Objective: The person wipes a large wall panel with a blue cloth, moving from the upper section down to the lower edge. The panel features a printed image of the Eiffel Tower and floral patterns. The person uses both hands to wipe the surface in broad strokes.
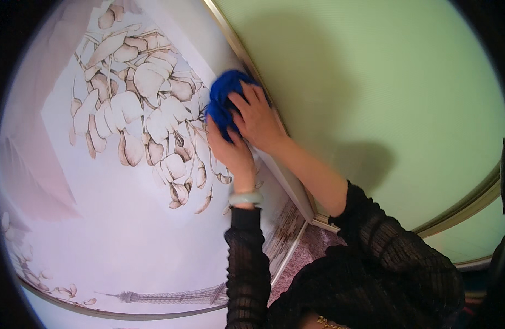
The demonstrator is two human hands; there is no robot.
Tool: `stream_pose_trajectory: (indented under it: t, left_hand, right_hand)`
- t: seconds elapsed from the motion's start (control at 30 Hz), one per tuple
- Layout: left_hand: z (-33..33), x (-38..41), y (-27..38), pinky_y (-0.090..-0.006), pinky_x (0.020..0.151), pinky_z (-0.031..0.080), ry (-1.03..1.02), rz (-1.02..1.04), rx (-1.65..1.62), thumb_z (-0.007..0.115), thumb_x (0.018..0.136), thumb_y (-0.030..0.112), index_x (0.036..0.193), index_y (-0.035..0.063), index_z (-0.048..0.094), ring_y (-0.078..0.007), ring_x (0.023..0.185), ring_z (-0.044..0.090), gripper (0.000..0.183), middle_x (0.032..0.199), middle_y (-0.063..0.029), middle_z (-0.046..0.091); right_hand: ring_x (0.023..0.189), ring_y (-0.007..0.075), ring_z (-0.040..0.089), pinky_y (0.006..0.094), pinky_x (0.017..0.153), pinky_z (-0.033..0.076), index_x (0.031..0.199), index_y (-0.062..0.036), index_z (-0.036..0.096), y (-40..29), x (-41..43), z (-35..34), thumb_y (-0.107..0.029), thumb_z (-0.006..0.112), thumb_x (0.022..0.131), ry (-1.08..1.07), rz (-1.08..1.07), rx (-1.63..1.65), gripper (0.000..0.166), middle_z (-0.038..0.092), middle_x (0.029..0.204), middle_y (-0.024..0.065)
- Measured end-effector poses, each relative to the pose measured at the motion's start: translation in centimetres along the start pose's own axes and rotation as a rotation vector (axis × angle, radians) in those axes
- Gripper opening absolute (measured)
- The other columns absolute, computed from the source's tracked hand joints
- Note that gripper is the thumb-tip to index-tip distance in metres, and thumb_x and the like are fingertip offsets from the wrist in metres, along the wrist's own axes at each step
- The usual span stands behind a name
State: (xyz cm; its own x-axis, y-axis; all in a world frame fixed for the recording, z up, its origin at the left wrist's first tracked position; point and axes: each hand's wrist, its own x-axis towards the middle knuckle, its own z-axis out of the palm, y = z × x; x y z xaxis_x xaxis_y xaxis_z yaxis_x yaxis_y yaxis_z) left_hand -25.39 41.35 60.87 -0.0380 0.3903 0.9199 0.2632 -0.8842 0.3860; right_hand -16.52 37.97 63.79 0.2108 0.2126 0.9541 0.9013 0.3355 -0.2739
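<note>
A bunched blue cloth (pixel 225 96) lies pressed against the white frame strip beside a metal-edged green panel. My left hand (pixel 230 154), with a pale bangle at the wrist, grips the cloth's lower left part. Above and to the right, my right hand (pixel 254 117) spreads its fingers over the cloth and holds it against the strip. The two hands are close together. Left of them stretches a white panel (pixel 125 242) printed with brown-outlined flowers and a lattice tower. The surface under the cloth is hidden.
The ribbed green panel (pixel 400 103) fills the right side and bears shadows. Its metal edge (pixel 232 33) runs down along the white strip (pixel 195 37). Pink-purple carpet (pixel 295 255) shows below the corner. A curved metal rail (pixel 466 205) crosses the lower right.
</note>
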Motion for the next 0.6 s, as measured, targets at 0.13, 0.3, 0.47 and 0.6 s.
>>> stream_pose_trajectory:
  t: [0.13, 0.3, 0.47, 0.6]
  left_hand:
    - [-1.2, -6.2, 0.4, -0.0411, 0.087, 0.044, -0.179, -0.098, 0.14, 0.053, 0.083, -0.004, 0.136, 0.0029, 0.046, -0.0368, 0.094, 0.055, 0.054, 0.104, -0.0186, 0.055]
    - [-2.8, -2.8, 0.6, -0.0368, 0.079, 0.048, -0.178, 0.084, 0.305, 0.053, 0.078, -0.011, 0.124, 0.0011, 0.057, -0.0315, 0.089, 0.056, 0.047, 0.102, -0.0167, 0.055]
    - [-2.8, 3.3, 1.6, -0.0394, 0.081, 0.049, 0.142, 0.269, 0.486, 0.052, 0.08, -0.012, 0.121, 0.003, 0.06, -0.0317, 0.096, 0.056, 0.044, 0.107, -0.0172, 0.055]
    - [-3.7, 4.8, 0.8, -0.0389, 0.085, 0.045, 0.267, 0.41, 0.69, 0.056, 0.088, 0.003, 0.129, 0.0047, 0.056, -0.0301, 0.098, 0.056, 0.041, 0.118, -0.0167, 0.055]
  right_hand:
    - [0.119, 0.0437, 0.04, 0.049, 0.1, 0.038, 0.114, -0.0037, 0.056, 2.0, -7.4, -0.7, -0.006, 0.062, 0.08, -0.111, 0.064, 0.028, 0.034, 0.041, 0.135, 0.0238]
    - [0.12, 0.0389, 0.042, 0.0475, 0.099, 0.037, 0.109, -0.0045, 0.063, 1.8, -6.1, 0.0, -0.005, 0.062, 0.077, -0.031, 0.003, 0.152, 0.032, 0.046, 0.134, 0.0177]
    - [0.131, 0.0352, 0.037, 0.0491, 0.103, 0.033, 0.112, -0.002, 0.058, -0.5, 2.0, 0.7, -0.005, 0.06, 0.075, -0.014, -0.149, 0.235, 0.036, 0.044, 0.138, 0.0188]
    - [0.111, 0.0414, 0.051, 0.0463, 0.093, 0.042, 0.121, -0.0006, 0.045, -2.5, 4.0, 2.3, -0.007, 0.059, 0.078, -0.057, -0.113, 0.489, 0.046, 0.049, 0.124, 0.0253]
